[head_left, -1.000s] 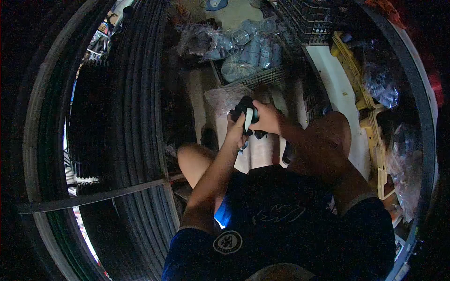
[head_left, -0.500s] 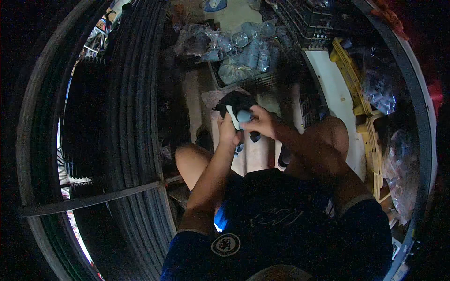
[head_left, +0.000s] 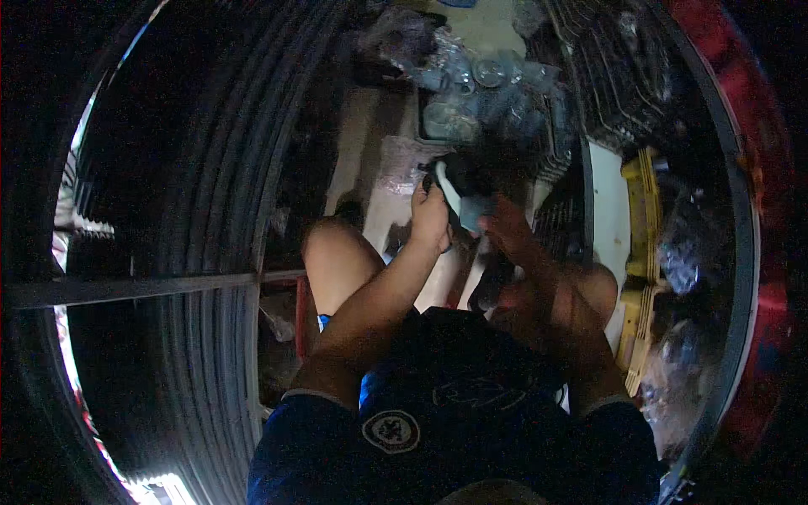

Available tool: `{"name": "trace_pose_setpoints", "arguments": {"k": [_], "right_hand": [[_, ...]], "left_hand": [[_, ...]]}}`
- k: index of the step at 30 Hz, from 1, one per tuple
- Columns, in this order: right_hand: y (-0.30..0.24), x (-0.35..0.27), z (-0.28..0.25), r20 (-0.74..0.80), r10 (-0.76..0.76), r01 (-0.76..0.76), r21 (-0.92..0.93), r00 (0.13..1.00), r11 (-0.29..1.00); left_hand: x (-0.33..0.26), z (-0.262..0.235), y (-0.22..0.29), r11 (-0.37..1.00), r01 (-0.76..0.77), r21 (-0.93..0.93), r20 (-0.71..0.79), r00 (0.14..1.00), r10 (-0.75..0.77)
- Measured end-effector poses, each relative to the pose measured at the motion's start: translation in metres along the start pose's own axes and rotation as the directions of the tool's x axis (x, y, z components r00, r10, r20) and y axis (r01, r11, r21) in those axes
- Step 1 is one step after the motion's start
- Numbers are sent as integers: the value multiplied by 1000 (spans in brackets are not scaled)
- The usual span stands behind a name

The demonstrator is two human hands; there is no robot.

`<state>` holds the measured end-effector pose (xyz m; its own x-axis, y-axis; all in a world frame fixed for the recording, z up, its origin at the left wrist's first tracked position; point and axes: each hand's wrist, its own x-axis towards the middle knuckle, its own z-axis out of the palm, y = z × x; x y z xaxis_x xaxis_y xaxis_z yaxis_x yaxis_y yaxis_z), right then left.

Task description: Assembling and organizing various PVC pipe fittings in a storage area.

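My left hand point(head_left: 431, 217) is closed around a dark object point(head_left: 465, 175) with a curved white strip point(head_left: 449, 187) along its near side; dimness hides its exact kind. A grey-blue rounded piece point(head_left: 474, 210) sits against the strip's lower end. From the right, the fingertips of my right hand point(head_left: 507, 222) close on that piece, though the hand is dark and slightly blurred. Both hands are held out in front of my bent knees, above the floor.
Beyond my hands, a dark crate point(head_left: 427, 137) holds several clear-wrapped grey cylindrical parts point(head_left: 505, 88). Dark ribbed stacks point(head_left: 219, 168) and a metal bar point(head_left: 143, 289) stand at left. On the right are yellow crates point(head_left: 643, 223), plastic-wrapped items point(head_left: 680, 265) and dark stacked racks point(head_left: 610, 76).
The view has shifted, so the surroundings sit differently. The dark object and its white strip have tilted; my right hand remains at the grey-blue piece, now lower beside the strip.
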<state>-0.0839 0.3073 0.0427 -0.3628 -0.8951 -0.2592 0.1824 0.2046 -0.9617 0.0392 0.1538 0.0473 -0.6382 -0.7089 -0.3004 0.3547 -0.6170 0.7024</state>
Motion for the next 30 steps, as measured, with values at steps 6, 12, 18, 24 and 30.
{"name": "trace_pose_setpoints", "arguments": {"k": [6, 12, 18, 24, 30], "right_hand": [[1, 27, -11, -279, 199, -192, 52, 939, 980], [-19, 140, 2, -275, -276, 23, -669, 921, 743], [19, 236, -25, -59, -454, 112, -933, 889, 341], [94, 269, -14, -348, -155, -266, -881, 925, 391], [134, 280, -9, -297, -131, -218, -882, 946, 419]], "left_hand": [[43, -43, 64, 869, -229, -439, -306, 947, 95], [48, -67, 70, 804, -412, -429, -380, 890, 253], [57, -57, 55, 826, -335, -452, -416, 899, 137], [43, -59, 66, 842, -228, -488, -303, 949, 82], [47, -52, 59, 891, -161, -424, -304, 952, 28]]}}
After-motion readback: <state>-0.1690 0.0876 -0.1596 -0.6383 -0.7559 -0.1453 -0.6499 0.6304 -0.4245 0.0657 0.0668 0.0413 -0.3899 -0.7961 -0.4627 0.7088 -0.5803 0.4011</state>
